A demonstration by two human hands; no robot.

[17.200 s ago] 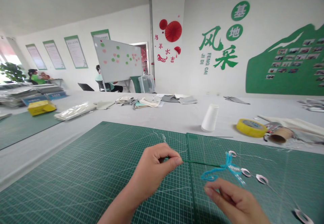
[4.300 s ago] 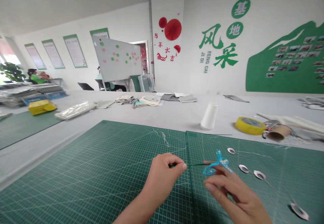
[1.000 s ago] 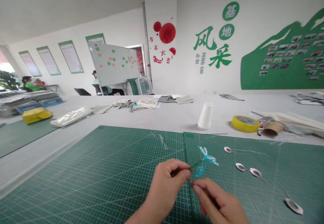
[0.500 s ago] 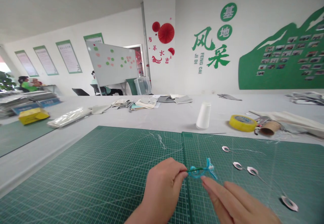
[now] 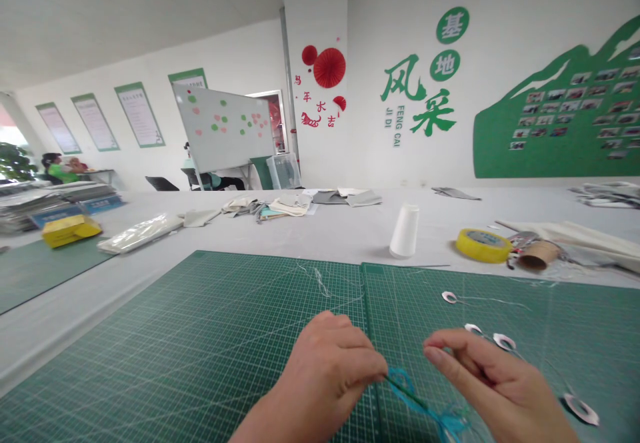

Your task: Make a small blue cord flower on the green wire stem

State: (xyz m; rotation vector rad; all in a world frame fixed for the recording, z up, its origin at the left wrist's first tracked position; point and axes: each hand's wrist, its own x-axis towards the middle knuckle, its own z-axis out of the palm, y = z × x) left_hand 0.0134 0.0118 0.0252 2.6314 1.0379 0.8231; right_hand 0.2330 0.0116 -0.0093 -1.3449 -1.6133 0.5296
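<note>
Head view: nearest, a blue ornament (image 5: pixel 447 421) hangs low between the hands, blurred, at the far end of a green stem (image 5: pixel 413 396). Half a second ago it was higher and the stem nearly level; now the stem slopes down to the right. The left hand (image 5: pixel 333 368) pinches the stem's other end between thumb and fingers, its back turned more upward than before. The right hand (image 5: pixel 495 379), whose fingertip was at the ornament, is now lifted clear of it, thumb and forefinger tips close together; whether they hold anything fine, I cannot tell. It now partly covers a pale oval ring (image 5: pixel 471 327) on the right cutting mat (image 5: pixel 400 309). Farther off, the white cone (image 5: pixel 405 233) and yellow tape roll (image 5: pixel 483 247) stay in place on the table.
</note>
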